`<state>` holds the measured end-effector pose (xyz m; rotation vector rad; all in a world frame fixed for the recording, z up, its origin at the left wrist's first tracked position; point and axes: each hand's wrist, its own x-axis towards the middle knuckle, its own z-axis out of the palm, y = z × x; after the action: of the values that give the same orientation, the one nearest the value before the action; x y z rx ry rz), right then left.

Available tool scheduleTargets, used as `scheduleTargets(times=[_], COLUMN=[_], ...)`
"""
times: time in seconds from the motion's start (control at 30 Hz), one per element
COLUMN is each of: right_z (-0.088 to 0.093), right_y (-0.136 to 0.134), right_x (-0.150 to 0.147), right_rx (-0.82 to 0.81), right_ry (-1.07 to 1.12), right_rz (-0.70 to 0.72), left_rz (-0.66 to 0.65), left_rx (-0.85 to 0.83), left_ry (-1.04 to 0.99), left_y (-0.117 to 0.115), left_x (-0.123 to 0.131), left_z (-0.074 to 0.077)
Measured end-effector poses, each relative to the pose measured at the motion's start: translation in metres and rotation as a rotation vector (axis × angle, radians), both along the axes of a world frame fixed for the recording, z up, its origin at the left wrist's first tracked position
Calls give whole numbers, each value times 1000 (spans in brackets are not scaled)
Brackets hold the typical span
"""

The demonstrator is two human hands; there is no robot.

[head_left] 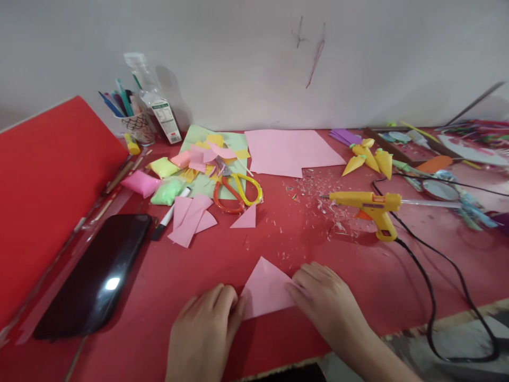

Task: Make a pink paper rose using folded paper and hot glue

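A piece of pink paper (265, 291) with its point facing away lies on the red tabletop in front of me. My left hand (212, 318) is closed on its left corner, thumb against the edge. On the right corner, my right hand (318, 289) pinches the paper between thumb and fingers. Beyond it lie a small pink paper triangle (245, 218), scissors with red and yellow handles (248, 190), and several pink paper pieces (192, 216). A larger pink sheet (292, 151) rests against the wall side.
At right, a yellow glue gun (368, 201) trails a black cord (427, 276) over the table's front edge. A black phone (97, 276) and a marker (170, 215) lie left. Farther back are a pen cup (137, 127), a glass bottle (159, 106) and yellow paper carrots (369, 158).
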<state>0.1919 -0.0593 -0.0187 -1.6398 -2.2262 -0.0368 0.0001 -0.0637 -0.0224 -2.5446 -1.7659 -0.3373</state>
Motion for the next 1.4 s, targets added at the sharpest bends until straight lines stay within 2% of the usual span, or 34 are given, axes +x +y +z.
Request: scheduleTargets(times=[0.17,0.27,0.4,0.57,0.73,0.93,1.13,1.3,1.4], right_z=[0,0,0,2,1,3,8,10,10], right_y=[0,0,2,2,1,1,0,-1,-2], right_x=[0,0,0,0,0,1,-3,-9,-11], right_rx=[-4,23,50,51,18,-5,2,59,105], right_ry=[-27,-40,-51,-66,-72,-78,-117,-228,-261], right_rz=[-5,-8,2,33,13,17,14,-30,14], left_rz=[-62,-188,-329,-541,-686,-778,-762,-757,-778], left_rx=[9,7,4,-147,-275,-429,-461,-505,-482], left_ry=[23,10,-3,57,89,78,12,56,76], left_y=[3,10,20,36,56,74,82,84,84], left_x=[-4,-9,-15,-22,-27,-29,-27,-25,-26], left_z=[-2,-1,8,19,22,31,35,36,36])
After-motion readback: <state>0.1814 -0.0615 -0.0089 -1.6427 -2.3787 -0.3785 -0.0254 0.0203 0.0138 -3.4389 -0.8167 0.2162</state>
